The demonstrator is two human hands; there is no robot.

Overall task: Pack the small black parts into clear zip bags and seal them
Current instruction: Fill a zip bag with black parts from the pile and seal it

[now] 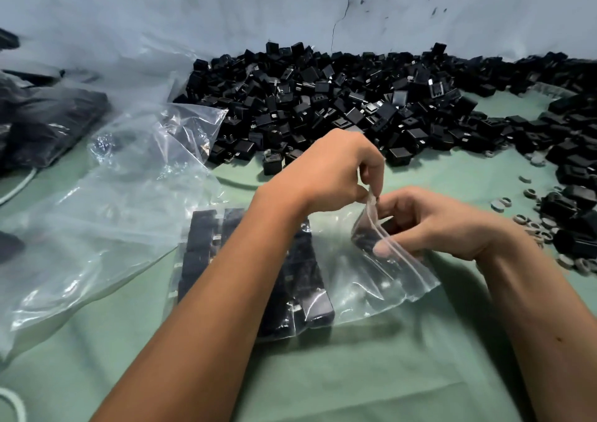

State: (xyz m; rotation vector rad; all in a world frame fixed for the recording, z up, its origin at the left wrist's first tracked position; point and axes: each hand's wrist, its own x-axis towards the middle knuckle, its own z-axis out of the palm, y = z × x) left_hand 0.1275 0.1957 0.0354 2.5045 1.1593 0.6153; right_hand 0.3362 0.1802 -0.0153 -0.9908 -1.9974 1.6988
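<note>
Step in hand looked like sealing: both hands were at the mouth of 1 small zip bag [387, 260], centre-right of frame, just above the green table [355, 373]. Left hand [326, 173] pinched the top corner of the zip strip between thumb and fingers. Right hand [433, 224] had fingers curled round the bag's mouth, thumb pressed on the strip lower down. Some black parts showed inside; exact count hidden by motion blur.

Next move, my read: run the pinch along the strip end to end, then check it closed.

Counts:
- 2 hands, both clamped on the bag.
- 1 filled bag [258, 279] lying under the left forearm, parts packed in rows; seal state not visible.
- 1 large loose clear bag [106, 208] at left.
- Loose parts pile [323, 105] across upper centre to right: too many to count.
- Small grey rings [529, 195] at right edge: many, uncounted.
</note>
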